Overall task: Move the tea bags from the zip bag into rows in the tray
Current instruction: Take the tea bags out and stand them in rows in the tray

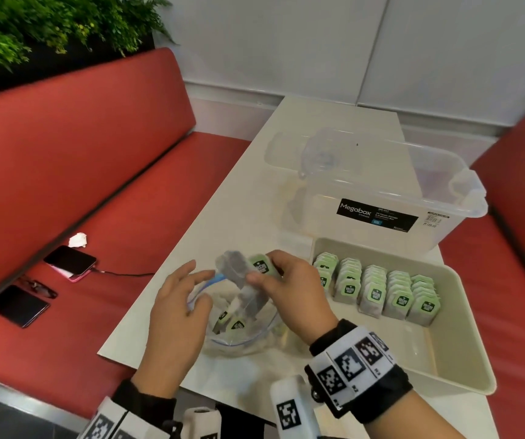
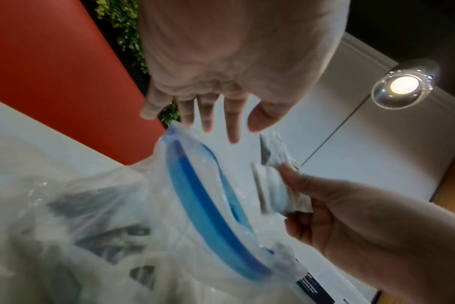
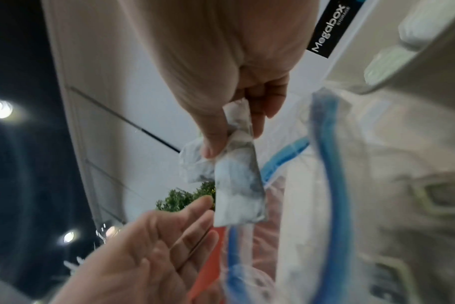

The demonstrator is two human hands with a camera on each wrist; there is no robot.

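My right hand point(image 1: 273, 274) pinches a small bunch of tea bags point(image 1: 245, 272) with green tags just above the mouth of the clear zip bag point(image 1: 242, 327), whose blue zip strip point(image 2: 195, 195) gapes wide. In the right wrist view the thumb and fingers clamp the tea bags point(image 3: 237, 185). My left hand point(image 1: 185, 296) hovers beside the bag's left rim with straight, spread fingers point(image 2: 208, 115), holding nothing. More green-tagged tea bags lie inside the bag. The cream tray point(image 1: 457, 353) to the right holds several rows of upright tea bags point(image 1: 378, 289).
A clear Megabox storage tub point(image 1: 381, 191) stands behind the tray on the white table point(image 1: 223, 217). On the red bench at left lie a phone on a cable point(image 1: 71, 261), glasses, a dark case point(image 1: 17, 305) and a crumpled tissue. The tray's near half is bare.
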